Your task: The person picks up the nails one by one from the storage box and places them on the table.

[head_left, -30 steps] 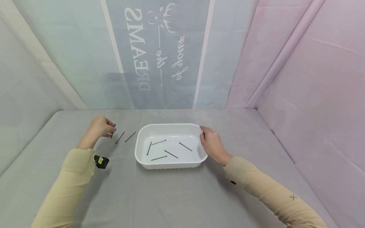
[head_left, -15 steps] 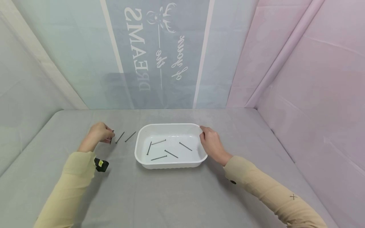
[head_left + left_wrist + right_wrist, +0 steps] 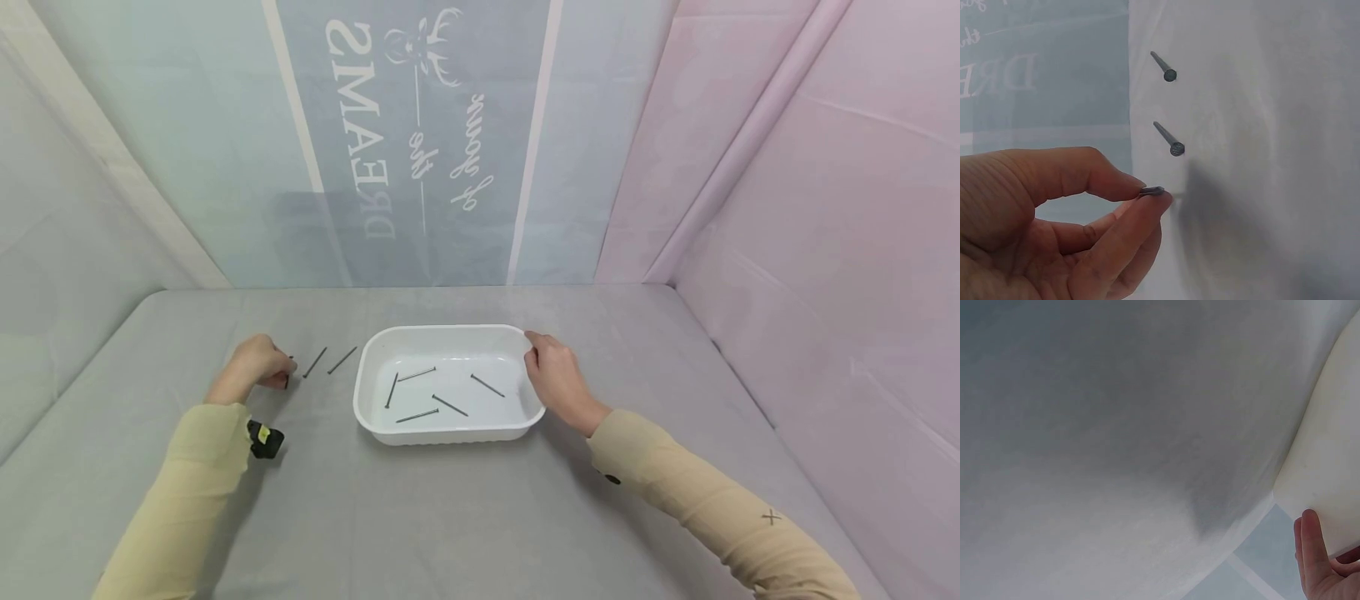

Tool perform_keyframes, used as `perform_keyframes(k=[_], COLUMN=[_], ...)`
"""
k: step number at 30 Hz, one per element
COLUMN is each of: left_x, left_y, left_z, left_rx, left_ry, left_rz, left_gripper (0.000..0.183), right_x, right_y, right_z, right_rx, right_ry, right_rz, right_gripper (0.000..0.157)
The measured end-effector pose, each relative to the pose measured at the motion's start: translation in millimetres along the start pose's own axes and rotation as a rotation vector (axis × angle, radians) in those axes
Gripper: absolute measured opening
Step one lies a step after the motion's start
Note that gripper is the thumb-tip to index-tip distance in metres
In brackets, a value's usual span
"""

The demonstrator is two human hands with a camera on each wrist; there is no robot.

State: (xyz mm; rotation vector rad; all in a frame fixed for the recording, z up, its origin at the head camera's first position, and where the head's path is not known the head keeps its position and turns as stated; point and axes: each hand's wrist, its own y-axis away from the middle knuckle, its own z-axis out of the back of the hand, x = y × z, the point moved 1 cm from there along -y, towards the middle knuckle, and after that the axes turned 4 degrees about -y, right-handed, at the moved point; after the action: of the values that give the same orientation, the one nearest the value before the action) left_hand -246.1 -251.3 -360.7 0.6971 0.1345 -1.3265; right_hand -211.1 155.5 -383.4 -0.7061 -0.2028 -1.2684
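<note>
My left hand (image 3: 255, 365) is at the left of the table, beside two loose nails. In the left wrist view it pinches a nail (image 3: 1152, 190) between thumb and fingertips; most of that nail's length is hidden. The two loose nails, an upper one (image 3: 1169, 74) and a lower one (image 3: 1175, 147), lie slanted and apart on the cloth. My right hand (image 3: 558, 379) grips the right end of a white plastic tray (image 3: 450, 436), with fingers (image 3: 1313, 540) against its outer wall. Inside the tray several nails lie scattered, one of them (image 3: 487, 385) toward the right.
Grey cloth (image 3: 450, 517) covers the table. A printed fabric panel (image 3: 420, 250) stands behind it, and pale fabric walls rise at both sides. A black device (image 3: 266, 439) sits at the left sleeve's cuff.
The left hand has come down and slightly toward me, with the nail still pinched. The right hand, the tray and the loose nails stay in place.
</note>
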Motion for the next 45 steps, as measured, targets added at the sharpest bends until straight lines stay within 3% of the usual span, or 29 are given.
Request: perform_keyframes(k=[9, 18, 28, 35, 45], left_x=[3.7, 6.2, 7.4, -4.5, -22.5], left_y=[-2.3, -5.9, -5.2, 0.4, 9.2], left_z=[-4.7, -9.0, -7.0, -1.1, 19.1], left_rx=[0.013, 0.022, 0.049, 0.026, -0.012], left_ry=[0.017, -0.002, 0.062, -0.056, -0.192], left_rz=[0.023, 0.026, 0.030, 0.006, -0.136], left_gripper=[0.017, 0.017, 0.021, 0.013, 0.016], right_x=[0, 0, -1, -2, -2], right_y=[1, 1, 2, 2, 1], right_z=[1.3, 1.1, 0.0, -0.3, -1.7], right_rx=[0.002, -0.002, -0.003, -0.006, -0.008], right_ry=[0.001, 0.004, -0.006, -0.002, -0.001], right_rz=[-0.008, -0.006, 0.008, 0.012, 0.009], right_gripper=[0.034, 0.033, 0.034, 0.034, 0.034])
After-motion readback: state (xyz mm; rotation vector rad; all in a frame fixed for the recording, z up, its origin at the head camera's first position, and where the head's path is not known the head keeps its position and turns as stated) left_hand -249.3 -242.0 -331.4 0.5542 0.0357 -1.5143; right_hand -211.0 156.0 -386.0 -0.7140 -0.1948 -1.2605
